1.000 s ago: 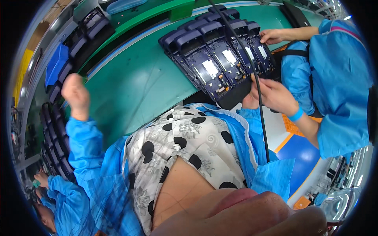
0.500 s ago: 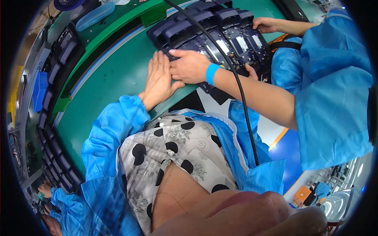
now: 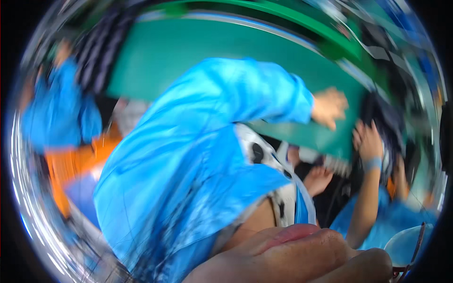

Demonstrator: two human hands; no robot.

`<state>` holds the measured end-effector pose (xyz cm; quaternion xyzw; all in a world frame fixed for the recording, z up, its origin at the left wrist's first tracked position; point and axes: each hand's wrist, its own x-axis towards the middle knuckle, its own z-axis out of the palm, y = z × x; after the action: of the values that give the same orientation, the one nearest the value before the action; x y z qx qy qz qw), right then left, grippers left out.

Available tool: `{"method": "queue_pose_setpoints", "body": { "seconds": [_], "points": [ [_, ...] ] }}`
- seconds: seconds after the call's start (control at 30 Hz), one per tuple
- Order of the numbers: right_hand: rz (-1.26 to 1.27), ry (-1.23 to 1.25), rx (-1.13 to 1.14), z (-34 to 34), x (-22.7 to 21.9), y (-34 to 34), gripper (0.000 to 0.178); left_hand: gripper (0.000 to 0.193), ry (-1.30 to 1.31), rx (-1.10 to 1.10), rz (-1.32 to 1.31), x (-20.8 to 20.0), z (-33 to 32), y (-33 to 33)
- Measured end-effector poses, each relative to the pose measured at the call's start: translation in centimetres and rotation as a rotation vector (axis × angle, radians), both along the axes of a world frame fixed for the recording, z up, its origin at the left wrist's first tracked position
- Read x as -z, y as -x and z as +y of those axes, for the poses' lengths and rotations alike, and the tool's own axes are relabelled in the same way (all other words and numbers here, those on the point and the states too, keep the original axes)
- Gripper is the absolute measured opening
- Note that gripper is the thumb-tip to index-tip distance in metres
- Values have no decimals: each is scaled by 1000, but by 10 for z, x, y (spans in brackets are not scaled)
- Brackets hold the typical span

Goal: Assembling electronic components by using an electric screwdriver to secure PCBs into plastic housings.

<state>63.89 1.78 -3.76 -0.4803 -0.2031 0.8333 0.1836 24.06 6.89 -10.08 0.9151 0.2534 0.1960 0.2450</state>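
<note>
"Where was your left hand?"

"My left hand (image 3: 329, 107) was over the right part of the green tabletop (image 3: 188, 56), fingers loosely spread and nothing in them. It was too blurred for me to tell whether I touched the surface."

"And the dark device housings?"

"Those dark device housings (image 3: 384, 111) were at the tabletop's right end, beyond my left fingertips, with a strip of green between us. I wasn't touching them with that hand, and they were too smeared to count."

"What about your right hand?"

"My right hand (image 3: 318, 180) was below the tabletop's near edge, fingers bent. I couldn't tell whether it had hold of anything. The housings were well apart from it, farther right."

"Anyone else close?"

"A co-worker's hand (image 3: 369, 141), a blue wristband (image 3: 372, 164) at its wrist, was by the tabletop's right end, just beside the housings; I couldn't make out any contact. A green rail (image 3: 306, 22) ran along the tabletop's far side, and dark rowed parts (image 3: 96, 52) were at its left end."
</note>
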Motion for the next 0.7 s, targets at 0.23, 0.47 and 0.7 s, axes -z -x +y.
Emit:
{"method": "queue_pose_setpoints", "body": {
  "seconds": [0.23,0.47,0.7],
  "points": [
    [-133,-650,9,-74,37,268,28,44,417,-471,-436,-50,-53,247],
    [-18,-552,-213,2,-39,532,51,27,-75,-1609,-997,-6,-271,482],
    [159,-385,-531,31,-6,777,88,89,547,-1945,-1671,-41,-328,680]
  ]
}}
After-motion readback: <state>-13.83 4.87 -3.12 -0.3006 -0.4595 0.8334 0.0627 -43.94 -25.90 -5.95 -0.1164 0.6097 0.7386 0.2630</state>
